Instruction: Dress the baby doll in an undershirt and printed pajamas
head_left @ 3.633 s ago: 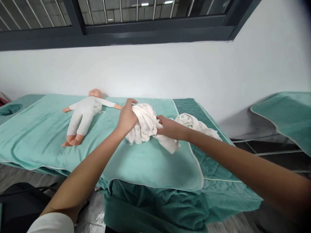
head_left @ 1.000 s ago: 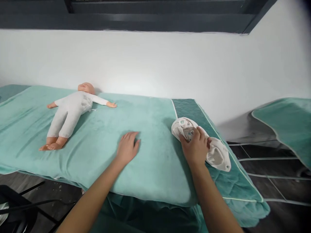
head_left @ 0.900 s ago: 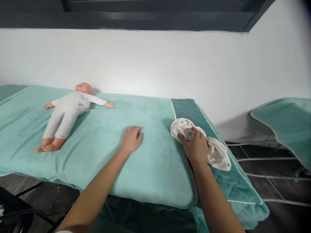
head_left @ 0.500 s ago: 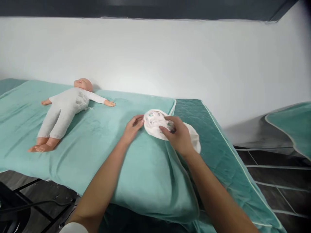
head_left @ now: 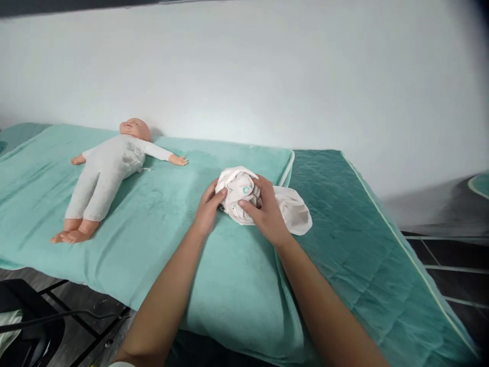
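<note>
A bunched white cloth piece [head_left: 243,189] with small teal prints lies at the middle of the bed, its edge curled up round. My left hand [head_left: 209,206] grips its left rim, thumb on top. On its right side my right hand [head_left: 265,211] is closed on the folds, thumb pressing from the front. A plain white cloth part [head_left: 296,211] spreads out to the right, behind my right hand; whether it joins the bundle is hidden. Well to the left, a baby doll [head_left: 110,160] in a white suit lies on its back, arms spread.
Under everything is a light green blanket [head_left: 153,204], with a darker quilted cover [head_left: 336,229] showing at right. A white wall [head_left: 244,76] rises behind. At lower left stands a black chair [head_left: 34,326], with a cable [head_left: 69,316] nearby.
My left hand has come onto the cloth's left rim and now holds it. My right hand has shifted slightly left, and the cloth is more gathered. The view has tilted down a little.
</note>
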{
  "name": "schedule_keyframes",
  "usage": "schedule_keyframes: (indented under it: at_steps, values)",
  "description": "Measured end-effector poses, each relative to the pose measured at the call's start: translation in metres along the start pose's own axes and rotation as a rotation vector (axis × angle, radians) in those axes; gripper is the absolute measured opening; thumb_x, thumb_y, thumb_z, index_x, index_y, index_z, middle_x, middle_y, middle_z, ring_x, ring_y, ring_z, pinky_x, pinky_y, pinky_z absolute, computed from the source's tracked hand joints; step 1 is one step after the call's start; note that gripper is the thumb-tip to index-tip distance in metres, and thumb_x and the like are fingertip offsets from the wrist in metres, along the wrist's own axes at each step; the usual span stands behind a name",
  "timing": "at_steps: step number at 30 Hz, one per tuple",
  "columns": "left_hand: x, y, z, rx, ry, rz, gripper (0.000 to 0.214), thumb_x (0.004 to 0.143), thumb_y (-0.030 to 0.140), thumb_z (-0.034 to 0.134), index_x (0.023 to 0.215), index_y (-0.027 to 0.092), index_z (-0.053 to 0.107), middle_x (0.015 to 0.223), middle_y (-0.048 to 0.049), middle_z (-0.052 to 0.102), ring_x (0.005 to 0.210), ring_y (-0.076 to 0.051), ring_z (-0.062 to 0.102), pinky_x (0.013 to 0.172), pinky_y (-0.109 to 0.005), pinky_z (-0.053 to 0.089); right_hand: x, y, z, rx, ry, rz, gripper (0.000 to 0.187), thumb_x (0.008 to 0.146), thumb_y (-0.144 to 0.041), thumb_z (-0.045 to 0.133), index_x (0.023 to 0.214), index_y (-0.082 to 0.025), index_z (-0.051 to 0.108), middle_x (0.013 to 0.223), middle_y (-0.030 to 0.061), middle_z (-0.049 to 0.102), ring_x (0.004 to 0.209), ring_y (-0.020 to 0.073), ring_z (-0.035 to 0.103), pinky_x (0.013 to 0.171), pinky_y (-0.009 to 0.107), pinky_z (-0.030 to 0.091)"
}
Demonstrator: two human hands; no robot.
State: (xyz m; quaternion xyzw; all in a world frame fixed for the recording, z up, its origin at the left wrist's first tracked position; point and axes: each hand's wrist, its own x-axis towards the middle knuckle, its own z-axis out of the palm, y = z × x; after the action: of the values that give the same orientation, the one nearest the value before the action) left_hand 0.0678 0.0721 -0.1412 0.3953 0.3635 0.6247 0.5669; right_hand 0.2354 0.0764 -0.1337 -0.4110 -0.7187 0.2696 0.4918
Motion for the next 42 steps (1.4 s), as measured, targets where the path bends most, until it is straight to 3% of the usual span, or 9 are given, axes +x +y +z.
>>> schedule_keyframes:
  at_steps: [5, 8, 13, 17, 20, 28, 33, 38, 42]
  values:
    - [-0.001, 0.0, 0.003, -0.03, -0.031, -0.032, 0.072, 0.074, 0.037, 0.087, 0.137, 0.021, 0.057, 0.135, -0.0104, 0.066, 0.121, -0.026, 0.064, 0.103, -0.037, 0.051, -0.003, -0.003, 0.007, -0.31, -0.112, -0.098, 0.064, 0.093, -0.041, 0.067, 0.149, -0.027, 0.041, 0.156, 0.0122, 0.043, 0.147, 0.032, 0.038, 0.123, 0.057, 0.032]
    - [0.0, 0.002, 0.004, -0.05, 0.017, -0.076, 0.067, 0.066, 0.024, 0.091, 0.127, 0.017, 0.063, 0.123, -0.0107, 0.072, 0.113, -0.028, 0.068, 0.099, -0.04, 0.053, -0.011, -0.013, 0.005, -0.404, -0.072, -0.189, 0.053, 0.096, -0.033, 0.062, 0.146, -0.025, 0.045, 0.155, 0.0136, 0.044, 0.145, 0.0322, 0.041, 0.119, 0.058, 0.036]
    - [0.012, 0.016, -0.015, -0.411, 0.207, -0.011, 0.041, 0.077, 0.025, 0.078, 0.117, 0.017, 0.069, 0.11, -0.0079, 0.078, 0.113, -0.026, 0.071, 0.103, -0.037, 0.055, -0.054, -0.035, -0.006, -0.584, -0.017, -0.304, 0.035, 0.098, -0.019, 0.057, 0.132, -0.024, 0.055, 0.14, 0.013, 0.059, 0.13, 0.0295, 0.054, 0.109, 0.05, 0.048]
    - [0.023, 0.026, -0.034, -0.643, 0.377, 0.073, 0.032, 0.096, 0.019, 0.052, 0.123, 0.022, 0.068, 0.109, -0.0023, 0.079, 0.111, -0.014, 0.072, 0.099, -0.025, 0.057, -0.088, -0.031, -0.025, -0.894, -0.044, -0.027, 0.033, 0.095, -0.022, 0.058, 0.127, -0.017, 0.061, 0.137, 0.019, 0.06, 0.119, 0.0373, 0.058, 0.094, 0.054, 0.053]
    - [0.024, 0.027, -0.037, -0.693, 0.385, 0.075, 0.036, 0.098, 0.018, 0.049, 0.13, 0.02, 0.065, 0.114, -0.0049, 0.078, 0.116, -0.017, 0.07, 0.099, -0.029, 0.058, -0.1, -0.017, -0.052, -0.935, -0.08, 0.189, 0.036, 0.096, -0.023, 0.052, 0.13, -0.017, 0.061, 0.135, 0.0183, 0.062, 0.118, 0.0361, 0.059, 0.096, 0.053, 0.052]
    - [0.02, 0.026, -0.032, -0.66, 0.309, 0.109, 0.043, 0.096, 0.016, 0.052, 0.138, 0.022, 0.062, 0.133, -0.0052, 0.071, 0.132, -0.019, 0.062, 0.111, -0.034, 0.053, -0.104, 0.004, -0.109, -0.414, -0.055, 0.797, 0.064, 0.087, -0.055, 0.061, 0.136, -0.014, 0.055, 0.105, 0.0128, 0.074, 0.094, 0.0277, 0.071, 0.084, 0.04, 0.055]
    - [0.021, 0.023, -0.036, -0.634, 0.302, 0.141, 0.045, 0.09, 0.017, 0.061, 0.134, 0.021, 0.064, 0.13, -0.006, 0.073, 0.132, -0.022, 0.062, 0.112, -0.035, 0.052, -0.11, -0.006, -0.121, -0.483, -0.094, 0.864, 0.067, 0.082, -0.055, 0.066, 0.136, -0.015, 0.057, 0.094, 0.0097, 0.075, 0.086, 0.0277, 0.072, 0.075, 0.037, 0.053]
    - [0.021, 0.022, -0.035, -0.598, 0.279, 0.176, 0.041, 0.091, 0.015, 0.058, 0.131, 0.022, 0.066, 0.133, -0.004, 0.071, 0.135, -0.021, 0.06, 0.114, -0.035, 0.05, -0.139, -0.016, -0.141, -0.852, -0.111, 0.889, 0.064, 0.09, -0.057, 0.054, 0.138, -0.015, 0.056, 0.086, 0.0077, 0.073, 0.077, 0.0301, 0.07, 0.065, 0.039, 0.049]
    - [0.021, 0.021, -0.033, -0.597, 0.256, 0.183, 0.042, 0.091, 0.017, 0.06, 0.133, 0.022, 0.065, 0.138, -0.0049, 0.068, 0.136, -0.022, 0.059, 0.115, -0.036, 0.049, -0.149, -0.022, -0.131, -0.973, -0.034, 0.593, 0.047, 0.097, -0.05, 0.045, 0.13, -0.02, 0.06, 0.12, 0.0147, 0.068, 0.097, 0.0323, 0.07, 0.077, 0.045, 0.055]
